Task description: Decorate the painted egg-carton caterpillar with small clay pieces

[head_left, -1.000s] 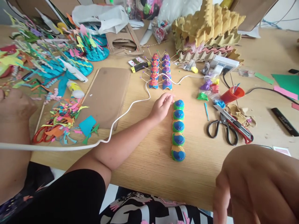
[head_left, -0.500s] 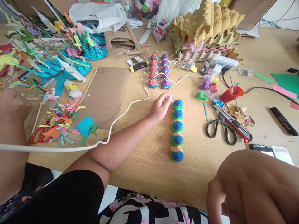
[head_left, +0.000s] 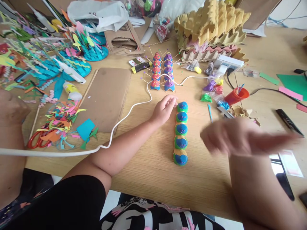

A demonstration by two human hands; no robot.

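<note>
A painted egg-carton strip lies lengthwise on the table, its several blue and green bumps bearing small faces. At its far end is my left hand, fingers curled together, the fingertips against the strip's left edge. Blurred by motion, my right hand hangs over the table to the right of the strip; I cannot make out whether it holds anything. Behind the strip stand two similar painted strips, one red and one purple, with pins sticking out. A white cable runs across my left forearm.
Paper scraps and a cardboard sheet lie on the left, beside another person's arm. Egg trays are stacked at the back. To the right are a power strip, a red cup and a black marker.
My right hand has moved up and forward from the near right edge, now covering the scissors and most of the cutter. My left hand stays at the strip's far end.
</note>
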